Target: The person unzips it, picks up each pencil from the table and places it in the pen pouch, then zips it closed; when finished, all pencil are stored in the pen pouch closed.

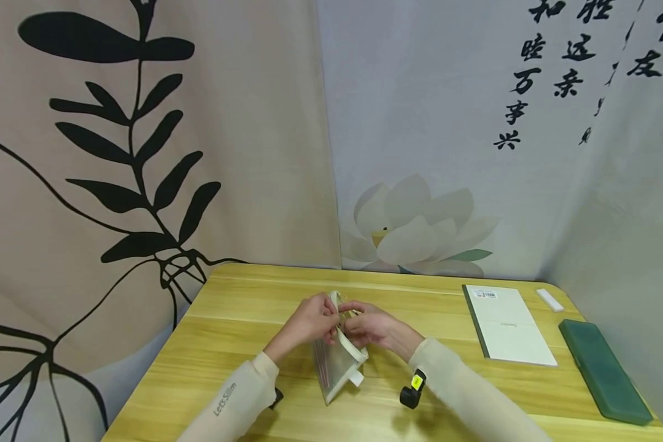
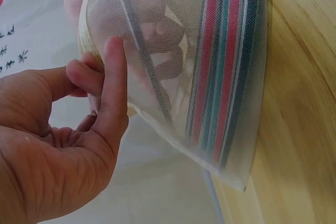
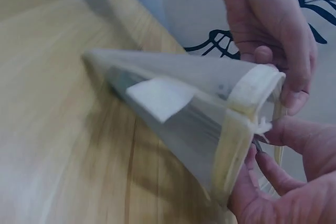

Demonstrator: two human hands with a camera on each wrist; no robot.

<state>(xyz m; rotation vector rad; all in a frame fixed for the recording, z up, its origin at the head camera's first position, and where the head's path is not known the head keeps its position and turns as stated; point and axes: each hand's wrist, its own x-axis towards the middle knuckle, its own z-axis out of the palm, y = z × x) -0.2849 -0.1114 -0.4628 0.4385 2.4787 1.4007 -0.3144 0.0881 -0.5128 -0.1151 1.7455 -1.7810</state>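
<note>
A see-through mesh pouch (image 1: 336, 363) with a pale cream rim hangs between both hands, its pointed corner low over the table. Red, green and dark stripes run along one side of the pouch (image 2: 226, 77) in the left wrist view. My left hand (image 1: 312, 319) pinches the rim, one finger extended along the mesh. My right hand (image 1: 377, 328) grips the rim from the other side, its fingers showing through the mesh. Between the right fingertips (image 3: 262, 163) is a small dark piece; I cannot tell what it is. A white tag (image 3: 160, 98) sticks out of the seam.
On the right of the wooden table (image 1: 243, 307) lies a white-covered notebook (image 1: 511, 325) with a dark spine. Beyond it are a small white block (image 1: 549, 300) and a long green case (image 1: 604, 371) near the edge. Printed curtains (image 1: 265, 135) hang behind the table.
</note>
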